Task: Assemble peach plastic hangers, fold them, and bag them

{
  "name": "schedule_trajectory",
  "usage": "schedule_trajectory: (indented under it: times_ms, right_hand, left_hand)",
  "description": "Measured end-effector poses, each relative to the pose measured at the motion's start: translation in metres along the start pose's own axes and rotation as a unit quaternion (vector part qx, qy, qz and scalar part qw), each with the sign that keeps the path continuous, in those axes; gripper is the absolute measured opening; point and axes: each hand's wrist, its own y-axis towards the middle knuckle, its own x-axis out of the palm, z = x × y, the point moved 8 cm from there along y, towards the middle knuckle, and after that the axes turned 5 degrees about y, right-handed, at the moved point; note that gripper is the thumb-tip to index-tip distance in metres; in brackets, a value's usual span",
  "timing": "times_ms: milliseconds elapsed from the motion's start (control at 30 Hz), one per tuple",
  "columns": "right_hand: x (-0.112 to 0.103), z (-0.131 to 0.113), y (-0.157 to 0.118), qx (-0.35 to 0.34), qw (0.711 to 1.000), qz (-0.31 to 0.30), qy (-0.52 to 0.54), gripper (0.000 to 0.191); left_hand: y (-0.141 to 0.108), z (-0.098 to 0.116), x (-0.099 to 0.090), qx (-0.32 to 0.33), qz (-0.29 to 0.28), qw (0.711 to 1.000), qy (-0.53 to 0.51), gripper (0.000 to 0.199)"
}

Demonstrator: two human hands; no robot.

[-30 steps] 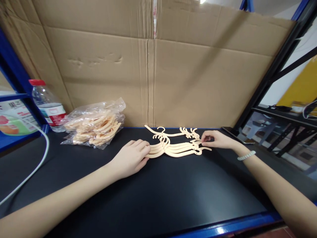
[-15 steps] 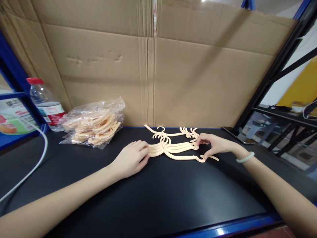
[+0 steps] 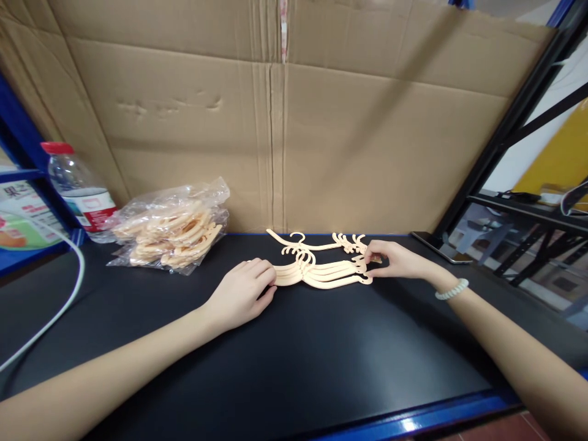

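Several cream plastic clothes hangers (image 3: 331, 274) lie nested on the black tabletop, their hooks bunched near the middle. My left hand (image 3: 245, 290) is closed around the left ends of this stack, which its fingers hide. At the other side my right hand (image 3: 392, 260) pinches the right ends of the hangers between thumb and fingers. Just behind the stack lies another cream hanger (image 3: 316, 247), with more curled hook shapes at its right end, near my right fingertips.
A clear plastic bag of hangers (image 3: 169, 229) lies at the back left, beside a red-capped bottle (image 3: 87, 196). A white cable (image 3: 76, 288) curves along the left. A phone (image 3: 438, 248) rests at the back right. Cardboard (image 3: 184, 128) walls off the back.
My right hand has moved slightly left and back, pushing the nearest hanger in against the others. The gap between that hanger and the stack has narrowed. My left hand stays in place.
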Motion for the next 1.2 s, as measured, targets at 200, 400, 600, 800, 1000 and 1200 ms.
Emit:
schedule_trajectory:
  times_ms: [200, 400, 600, 800, 1000, 1200]
  right_hand:
    - [-0.001, 0.004, 0.000, 0.014, 1.000, 0.007, 0.008, 0.026]
    - [-0.002, 0.011, -0.005, 0.048, 0.998, -0.033, 0.009, 0.035]
    - [0.000, 0.003, -0.006, 0.021, 0.997, -0.067, 0.009, 0.031]
    - [-0.007, 0.016, -0.005, 0.034, 0.999, -0.004, -0.007, 0.029]
    - [-0.006, 0.022, -0.005, 0.039, 0.999, 0.013, 0.005, 0.024]
    - [-0.006, 0.023, -0.005, 0.055, 0.998, 0.006, 0.026, 0.031]
  left_hand:
    - [0.000, 0.001, -0.003, 0.006, 0.015, 1.000, -0.006, 0.016]
    - [0.000, 0.002, -0.002, 0.014, 0.018, 1.000, -0.006, 0.019]
    - [-0.001, 0.003, 0.000, 0.018, 0.014, 1.000, -0.003, 0.020]
    - [-0.001, 0.002, 0.000, 0.018, 0.011, 1.000, -0.005, 0.021]
    - [-0.001, -0.007, 0.003, 0.000, 0.013, 1.000, -0.008, 0.019]
    - [-0.003, -0.012, 0.005, -0.008, 0.038, 0.999, -0.016, 0.017]
